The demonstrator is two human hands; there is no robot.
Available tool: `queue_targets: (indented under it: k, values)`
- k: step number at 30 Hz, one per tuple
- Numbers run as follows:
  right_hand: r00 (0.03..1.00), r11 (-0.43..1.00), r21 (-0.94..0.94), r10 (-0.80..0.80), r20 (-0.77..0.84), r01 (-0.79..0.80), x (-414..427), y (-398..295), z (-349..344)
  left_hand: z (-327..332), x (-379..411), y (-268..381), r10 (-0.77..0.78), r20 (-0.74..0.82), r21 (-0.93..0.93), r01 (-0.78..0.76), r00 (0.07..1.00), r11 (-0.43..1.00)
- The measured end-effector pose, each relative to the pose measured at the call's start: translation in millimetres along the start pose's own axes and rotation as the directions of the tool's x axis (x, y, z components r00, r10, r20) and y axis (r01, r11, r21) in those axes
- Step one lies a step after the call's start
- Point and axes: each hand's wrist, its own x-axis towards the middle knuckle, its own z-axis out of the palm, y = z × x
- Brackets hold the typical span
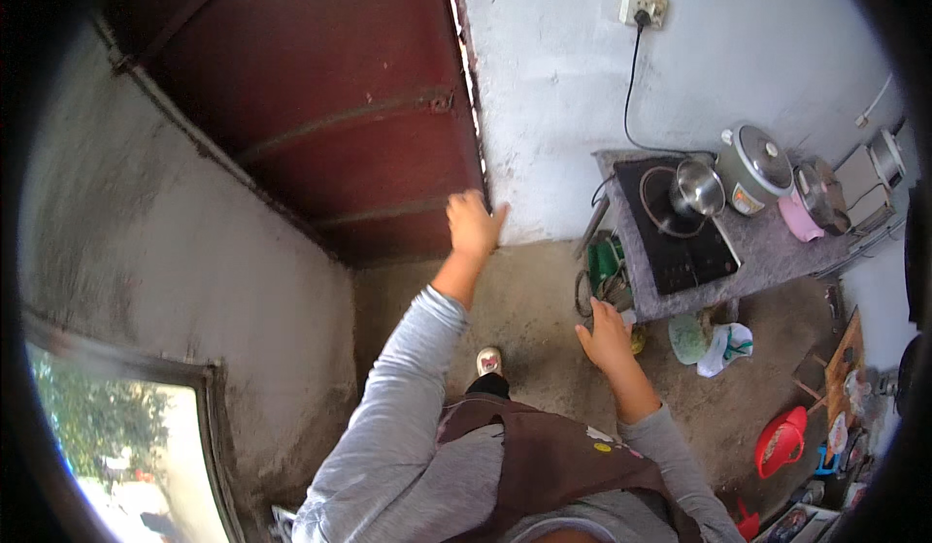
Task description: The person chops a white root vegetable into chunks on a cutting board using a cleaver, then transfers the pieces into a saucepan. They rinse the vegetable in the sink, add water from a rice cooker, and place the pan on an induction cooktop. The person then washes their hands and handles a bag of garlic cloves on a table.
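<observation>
My left hand (473, 224) is stretched forward in front of the lower right part of a dark red door (349, 113). Its fingers are apart with nothing in them; whether it touches the door I cannot tell. My right hand (608, 335) hangs in the air, empty and with the thumb spread, near the front left corner of a stone-topped table (786, 259). On that table lies a black induction cooktop (677, 259), with a small steel pot (700, 188) standing at its right side. Beyond it are a grey-green rice cooker (753, 172) and a pink electric cooker (801, 215).
A black cord runs from a wall socket (644, 7) down to the table. Under it are a green container (604, 263) and plastic bags (727, 350). A red basket (780, 441) and a wooden stool (843, 375) stand at right. A window (116, 434) is at lower left.
</observation>
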Motion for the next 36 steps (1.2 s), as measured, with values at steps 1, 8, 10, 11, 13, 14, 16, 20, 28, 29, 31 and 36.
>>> queue_targets:
  k: [1,8,10,11,13,14,16,20,28,29,31,36]
  values:
    - [0.998,0.998,0.001,0.059,-0.005,-0.059,7.6,-1.8,-8.8,1.2,40.2,-1.3,-0.018,-0.070,0.016,0.019,0.997,1.000]
    - [0.986,0.962,0.224,0.166,-0.027,-0.156,56.4,-27.5,-34.0,-25.7,250.9,17.9,0.100,-0.462,0.195,-0.009,0.881,0.981]
    - [0.985,0.952,0.258,0.174,-0.021,-0.163,65.4,-21.9,-32.0,-27.7,273.4,25.0,0.073,-0.472,0.241,0.050,0.878,0.969]
    - [0.985,0.948,0.273,0.174,-0.017,-0.163,68.5,-18.8,-31.6,-28.9,279.9,26.5,0.044,-0.458,0.235,0.074,0.888,0.969]
    - [0.979,0.917,0.354,0.202,-0.009,-0.186,76.4,-20.6,-38.9,-26.7,289.1,24.4,0.056,-0.460,0.227,0.057,0.886,0.972]
    - [0.977,0.900,0.391,0.211,-0.002,-0.194,80.2,-20.7,-42.0,-25.8,289.9,23.9,0.049,-0.471,0.208,0.057,0.881,0.976]
    - [0.988,0.917,0.381,0.147,-0.052,-0.116,90.7,-12.4,-38.8,-24.5,289.2,24.2,0.045,-0.490,0.186,0.054,0.870,0.981]
    - [0.998,0.924,0.381,0.061,-0.035,-0.043,105.6,-10.7,-45.3,-28.8,265.8,22.9,0.096,-0.549,0.183,0.007,0.830,0.983]
    - [0.974,0.928,0.298,-0.217,-0.060,0.225,131.3,5.4,-33.2,-97.8,120.5,34.6,0.073,-0.379,0.149,-0.017,0.923,0.989]
    - [0.969,0.926,0.289,-0.243,-0.039,0.243,133.1,0.1,-39.8,-112.1,99.2,39.0,0.063,-0.351,0.121,-0.022,0.934,0.992]
    - [0.951,0.914,0.268,-0.306,-0.037,0.304,142.0,-6.6,-49.4,-138.4,55.5,37.6,-0.077,-0.240,0.061,0.094,0.968,0.994]
    - [0.883,0.857,0.228,-0.469,-0.029,0.463,142.5,-23.6,-42.3,-169.5,-63.6,21.0,-0.074,-0.410,0.227,0.180,0.909,0.957]
